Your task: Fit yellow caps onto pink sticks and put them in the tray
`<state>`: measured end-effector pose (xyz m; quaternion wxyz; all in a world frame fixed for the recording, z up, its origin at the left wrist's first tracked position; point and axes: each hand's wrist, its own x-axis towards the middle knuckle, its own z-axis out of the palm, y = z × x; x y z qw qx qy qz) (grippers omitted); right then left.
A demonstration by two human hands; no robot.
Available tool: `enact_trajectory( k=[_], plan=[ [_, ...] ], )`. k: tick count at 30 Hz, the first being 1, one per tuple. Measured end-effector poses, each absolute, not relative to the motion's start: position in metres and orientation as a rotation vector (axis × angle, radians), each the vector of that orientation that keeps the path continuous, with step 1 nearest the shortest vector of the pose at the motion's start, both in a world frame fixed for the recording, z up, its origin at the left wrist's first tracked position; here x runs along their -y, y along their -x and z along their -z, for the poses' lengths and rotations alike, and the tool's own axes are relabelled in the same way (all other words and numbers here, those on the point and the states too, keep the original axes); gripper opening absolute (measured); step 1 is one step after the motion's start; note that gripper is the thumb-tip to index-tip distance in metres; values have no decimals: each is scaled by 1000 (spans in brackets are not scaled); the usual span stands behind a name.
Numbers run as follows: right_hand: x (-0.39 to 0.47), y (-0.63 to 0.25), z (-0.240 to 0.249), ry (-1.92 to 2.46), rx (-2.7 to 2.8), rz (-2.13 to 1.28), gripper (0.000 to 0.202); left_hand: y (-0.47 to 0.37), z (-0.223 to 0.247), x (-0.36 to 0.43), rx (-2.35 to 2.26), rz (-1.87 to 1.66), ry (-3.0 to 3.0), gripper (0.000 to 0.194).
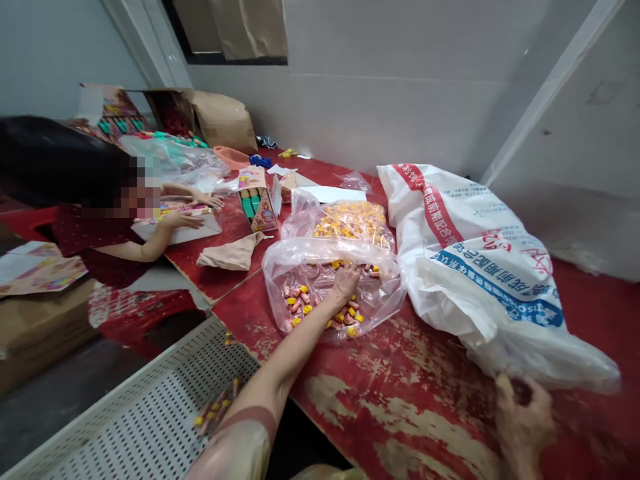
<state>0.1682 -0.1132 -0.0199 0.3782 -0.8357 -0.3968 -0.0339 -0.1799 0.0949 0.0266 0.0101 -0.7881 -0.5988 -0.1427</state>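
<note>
Nearest the camera, a pale sleeve (235,453) leads to the left hand (345,280), which reaches into an open clear bag (330,250) on the red counter (390,417). Its fingers touch small pink pieces with yellow tops (300,303); I cannot tell if it grips any. The right hand (526,417) is bent and blurry by the big white sack (480,247); its grip is unclear. At left, another person (100,233) touches a box (183,233).
</note>
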Motion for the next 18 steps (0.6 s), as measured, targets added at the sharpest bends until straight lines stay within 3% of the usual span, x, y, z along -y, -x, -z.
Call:
enact_trajectory(
  k=[3,7,13,18],
  plan=[
    [152,-138,44,2015,927,-102,61,175,-24,-121,1919,318,2433,17],
    [166,-123,61,1874,1201,-168,60,173,-24,-133,1977,167,2401,25],
    [158,-121,43,1754,1479,-146,39,177,-24,-122,1936,66,2453,17],
    [159,-118,33,1740,1378,-283,33,187,-27,-102,1823,178,2485,26]
  ],
)
